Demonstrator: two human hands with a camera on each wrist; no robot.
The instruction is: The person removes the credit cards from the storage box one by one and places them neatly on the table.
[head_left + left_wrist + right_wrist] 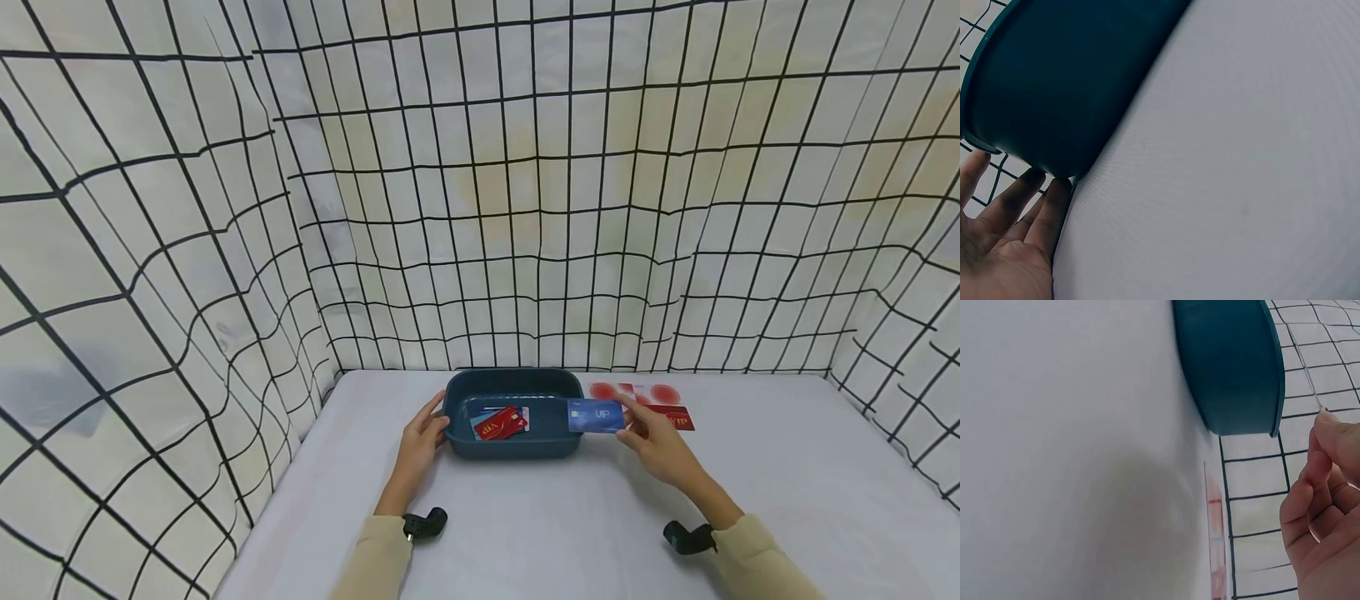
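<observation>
A dark teal plastic basin (517, 450) stands on the white table, with several cards lying in it, a red VIP card (501, 423) on top. My left hand (422, 446) touches the basin's left end; in the left wrist view the fingertips (1057, 187) meet its wall below the rim. Between thumb and fingers my right hand (656, 442) pinches a blue VIP card (595, 415), which overlaps the basin's right end in the head view. From the right wrist that card (1309, 378) shows nearly edge-on, above the level of the basin's rim.
Behind the right hand lie another red VIP card (678, 417) and a pale sheet with red round patches (603, 390), partly hidden by the hand. A black grid net (536, 208) over white cloth encloses the table (525, 533) at the back and sides.
</observation>
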